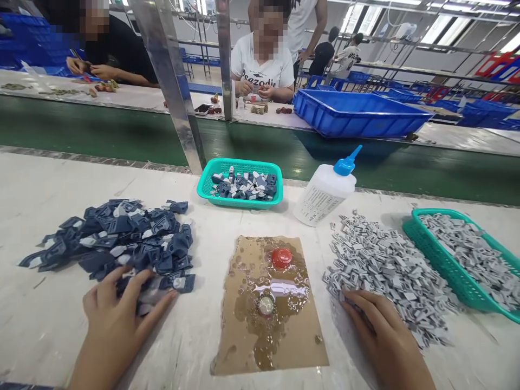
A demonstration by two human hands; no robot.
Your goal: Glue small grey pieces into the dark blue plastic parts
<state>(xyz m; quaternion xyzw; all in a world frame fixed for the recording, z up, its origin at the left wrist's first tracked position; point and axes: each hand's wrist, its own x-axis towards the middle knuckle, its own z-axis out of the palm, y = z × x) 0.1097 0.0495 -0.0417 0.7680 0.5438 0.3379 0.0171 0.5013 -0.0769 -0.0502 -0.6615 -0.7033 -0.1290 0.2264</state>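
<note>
My left hand (pixel 117 314) rests at the front edge of a pile of dark blue plastic pieces (pixel 134 238), some with light grey parts. Its fingers are spread, and pieces lie beneath and between them. At the near left side of a heap of small light grey plastic parts (pixel 390 271), my right hand (pixel 376 330) has its fingers pressed together and pointing down. Whatever is under those fingertips is hidden. Between the hands lies a brown cardboard sheet (pixel 239 341) wet with clear liquid, bearing a red cap (pixel 281 258) and a pale round piece (pixel 266 306).
A green basket (pixel 239 203) of blue and grey pieces stands behind the sheet. Beside it is a white bottle (pixel 325 189) with a blue nozzle. Another green basket (pixel 430 254) holds grey parts at right. Beyond a metal post (pixel 170 70), people sit near a blue crate (pixel 357 116).
</note>
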